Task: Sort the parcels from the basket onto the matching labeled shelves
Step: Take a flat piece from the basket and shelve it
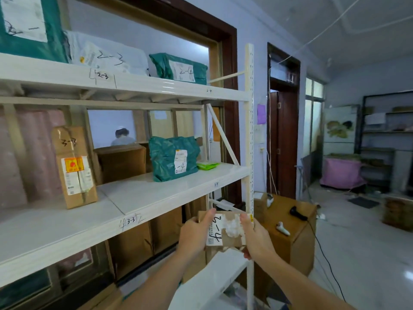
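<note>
So the small cardboard parcel (224, 230) is up in the air in front of the rack, held between both hands just below the front edge of the middle shelf (169, 193), near the rack's right front post (249, 130). The left hand (195, 234) grips its left side with the thumb curled over the top face, and the right hand (254, 238) clamps the right side the same way. There's a marker scrawl on the white label that looks like "3-4", and the shelf edge right above has a tiny "3-4" tag (215, 184), so I'd guess that's where it goes, next to the teal mailer bag (173, 157) marked "-4" already sitting there. What could go wrong: the first digit is sloppy and the upper shelf has a "2-4" tag (209, 90) too, so misreading it would land it one level off. Also the parcel has to be lifted over the shelf lip close to the post and the diagonal brace (223, 139), so it could clip those and slip. Hard to make out: the printed label text is blurry, the fingers under the parcel are hidden, and no basket is in view at all.
</note>
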Available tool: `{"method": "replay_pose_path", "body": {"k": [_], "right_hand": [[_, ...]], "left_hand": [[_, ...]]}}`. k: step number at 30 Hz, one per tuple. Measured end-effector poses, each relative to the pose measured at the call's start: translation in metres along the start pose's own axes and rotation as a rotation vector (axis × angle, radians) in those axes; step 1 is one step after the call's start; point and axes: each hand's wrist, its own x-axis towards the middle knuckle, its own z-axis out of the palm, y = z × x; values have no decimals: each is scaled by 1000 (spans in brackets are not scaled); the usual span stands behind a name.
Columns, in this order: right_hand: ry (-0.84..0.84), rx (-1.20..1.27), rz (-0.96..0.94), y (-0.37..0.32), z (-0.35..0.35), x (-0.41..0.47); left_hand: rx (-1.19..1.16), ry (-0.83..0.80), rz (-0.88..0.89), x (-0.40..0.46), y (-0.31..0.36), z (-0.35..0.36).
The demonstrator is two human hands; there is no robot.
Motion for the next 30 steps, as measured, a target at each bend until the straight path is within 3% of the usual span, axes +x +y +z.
{"method": "replay_pose_path", "body": {"k": [7, 18, 23, 30], "right_hand": [[39, 56, 20, 27, -17, 60], [-132, 46, -62, 51, -45, 191], [-229, 5, -146, 46, -21, 244], [-337, 51, -227, -9, 48, 265]], "left_hand": [[15, -67, -2, 58, -10, 46], [43, 105, -29, 148, -2, 108], [9, 276, -57, 173, 5, 93], [61, 425, 0, 160, 25, 29]]}}
